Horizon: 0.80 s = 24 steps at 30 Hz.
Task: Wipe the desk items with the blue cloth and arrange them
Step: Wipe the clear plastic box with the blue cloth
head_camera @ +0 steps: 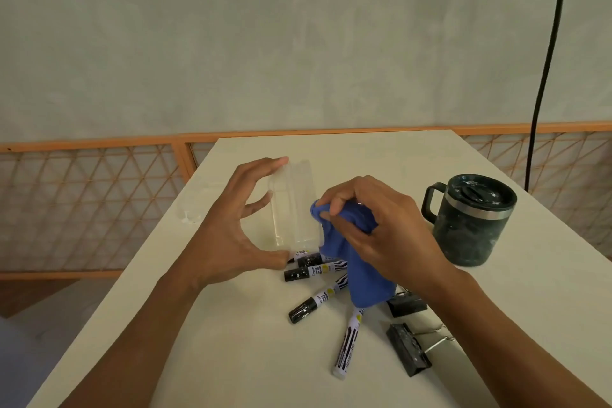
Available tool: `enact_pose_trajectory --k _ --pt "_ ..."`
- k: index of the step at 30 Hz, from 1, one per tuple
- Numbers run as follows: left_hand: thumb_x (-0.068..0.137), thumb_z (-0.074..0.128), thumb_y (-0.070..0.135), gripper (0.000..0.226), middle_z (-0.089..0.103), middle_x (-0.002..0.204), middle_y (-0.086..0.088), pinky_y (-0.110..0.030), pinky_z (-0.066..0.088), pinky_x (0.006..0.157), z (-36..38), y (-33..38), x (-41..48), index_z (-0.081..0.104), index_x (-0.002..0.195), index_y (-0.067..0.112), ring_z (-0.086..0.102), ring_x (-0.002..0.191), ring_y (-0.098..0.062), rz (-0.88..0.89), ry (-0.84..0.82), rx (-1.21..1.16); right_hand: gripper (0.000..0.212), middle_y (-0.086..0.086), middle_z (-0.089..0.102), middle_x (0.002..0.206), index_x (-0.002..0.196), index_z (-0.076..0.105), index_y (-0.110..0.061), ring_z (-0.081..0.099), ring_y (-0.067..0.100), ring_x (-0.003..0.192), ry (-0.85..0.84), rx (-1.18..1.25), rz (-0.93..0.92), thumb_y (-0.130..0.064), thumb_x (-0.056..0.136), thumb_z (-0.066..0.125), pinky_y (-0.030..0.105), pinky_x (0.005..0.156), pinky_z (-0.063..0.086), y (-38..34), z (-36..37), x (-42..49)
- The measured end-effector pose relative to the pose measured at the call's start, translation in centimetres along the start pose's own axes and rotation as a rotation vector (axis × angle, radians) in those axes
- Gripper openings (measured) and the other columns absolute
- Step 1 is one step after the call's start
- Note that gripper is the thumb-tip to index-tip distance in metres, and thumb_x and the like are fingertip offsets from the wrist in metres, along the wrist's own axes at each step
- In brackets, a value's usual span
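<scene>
My left hand (235,228) holds a clear plastic box (293,205) by its ends, thumb at the near end and fingertips at the far end, a little above the white desk (231,341). My right hand (374,228) grips the bunched blue cloth (357,272) and presses it against the box's right side. Several black-and-white markers (314,303) lie scattered on the desk below the cloth, some partly hidden by it. Two black binder clips (409,349) lie to their right.
A dark lidded mug (473,222) with a handle stands at the right of the desk. A second clear plastic piece (195,199) lies at the desk's left edge. A black cable (546,76) hangs at the right. An orange lattice railing (89,209) runs behind the desk.
</scene>
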State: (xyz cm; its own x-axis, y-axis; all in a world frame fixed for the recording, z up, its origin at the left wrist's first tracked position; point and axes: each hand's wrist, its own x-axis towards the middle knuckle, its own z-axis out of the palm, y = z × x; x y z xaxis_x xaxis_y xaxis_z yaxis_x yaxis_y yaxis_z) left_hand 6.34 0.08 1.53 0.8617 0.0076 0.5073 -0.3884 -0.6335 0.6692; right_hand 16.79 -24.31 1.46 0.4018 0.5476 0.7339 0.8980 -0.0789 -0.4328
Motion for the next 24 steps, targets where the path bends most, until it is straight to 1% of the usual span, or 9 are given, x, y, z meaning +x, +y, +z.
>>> enact_pose_trajectory --k 2,4,6,10,14,17,19,22,24 --pt "0.058 0.104 0.002 0.124 0.039 0.160 0.008 -0.045 0.047 0.121 0.7 0.4 0.0 0.041 0.161 0.034 0.036 0.156 -0.020 0.004 -0.049 0.003 0.022 -0.013 0.075 0.114 0.107 0.068 -0.020 0.072 0.012 0.108 0.112 -0.018 0.051 -0.007 0.095 0.080 0.042 0.087 0.059 0.1 0.3 -0.1" --pt "0.059 0.104 0.004 0.124 0.038 0.162 0.009 -0.045 0.047 0.121 1.1 0.6 0.1 0.041 0.161 0.035 0.036 0.157 -0.020 0.012 -0.081 0.004 0.022 -0.017 0.075 0.112 0.112 0.068 -0.022 0.072 0.009 0.104 0.207 -0.009 0.140 -0.015 0.096 0.081 0.033 0.086 0.058 -0.1 0.4 0.0" --pt "0.059 0.103 0.003 0.124 0.038 0.162 0.010 -0.044 0.047 0.121 1.2 0.7 0.1 0.041 0.161 0.035 0.036 0.157 -0.019 0.020 -0.073 0.009 0.022 -0.022 0.074 0.107 0.113 0.070 -0.025 0.072 0.007 0.098 0.243 0.038 0.229 -0.022 0.095 0.082 0.023 0.081 0.057 -0.3 0.3 0.2" --pt "0.060 0.103 -0.001 0.124 0.036 0.163 0.012 -0.042 0.050 0.118 1.1 0.9 0.1 0.041 0.161 0.035 0.035 0.157 -0.018 0.027 -0.011 -0.021 0.020 -0.021 0.075 0.100 0.105 0.074 -0.027 0.074 0.009 0.090 0.179 0.128 0.345 -0.036 0.091 0.084 0.032 0.077 0.062 -0.6 0.6 0.4" --pt "0.060 0.104 0.002 0.122 0.023 0.166 0.013 -0.034 0.058 0.107 1.8 0.9 0.3 0.044 0.159 0.040 0.030 0.159 -0.016 0.021 0.089 -0.015 0.015 -0.018 0.076 0.100 0.103 0.075 -0.027 0.075 0.011 0.092 0.160 0.217 0.430 -0.033 0.092 0.085 0.041 0.080 0.062 -0.4 0.6 0.4" --pt "0.064 0.103 0.001 0.125 0.021 0.160 0.014 -0.033 0.061 0.103 2.5 0.9 0.4 0.040 0.157 0.056 0.040 0.152 -0.010 -0.082 0.122 -0.107 0.016 -0.017 0.077 0.101 0.106 0.075 -0.028 0.074 0.013 0.091 0.190 0.245 0.436 -0.030 0.093 0.084 0.038 0.078 0.062 -0.4 0.6 0.4" --pt "0.068 0.100 0.000 0.126 0.028 0.158 0.016 -0.035 0.058 0.107 2.8 1.1 0.5 0.035 0.157 0.062 0.050 0.144 -0.007 -0.157 0.084 -0.204 0.018 -0.018 0.076 0.104 0.109 0.074 -0.029 0.073 0.013 0.093 0.196 0.260 0.444 -0.029 0.094 0.084 0.036 0.079 0.062 -0.4 0.7 0.4" --pt "0.074 0.097 -0.002 0.127 0.038 0.158 0.016 -0.042 0.052 0.116 2.8 1.3 0.5 0.030 0.156 0.067 0.062 0.135 -0.013 -0.220 -0.006 -0.272 0.021 -0.021 0.076 0.108 0.113 0.074 -0.032 0.072 0.011 0.096 0.182 0.288 0.465 -0.030 0.094 0.083 0.033 0.080 0.062 -0.3 0.9 0.2" --pt "0.076 0.095 -0.004 0.126 0.038 0.160 0.015 -0.046 0.053 0.115 2.6 1.4 0.5 0.029 0.156 0.068 0.061 0.136 -0.015 -0.235 -0.031 -0.287 0.021 -0.024 0.075 0.108 0.114 0.075 -0.033 0.071 0.008 0.097 0.171 0.272 0.458 -0.031 0.095 0.082 0.027 0.078 0.061 -0.2 1.0 0.1"
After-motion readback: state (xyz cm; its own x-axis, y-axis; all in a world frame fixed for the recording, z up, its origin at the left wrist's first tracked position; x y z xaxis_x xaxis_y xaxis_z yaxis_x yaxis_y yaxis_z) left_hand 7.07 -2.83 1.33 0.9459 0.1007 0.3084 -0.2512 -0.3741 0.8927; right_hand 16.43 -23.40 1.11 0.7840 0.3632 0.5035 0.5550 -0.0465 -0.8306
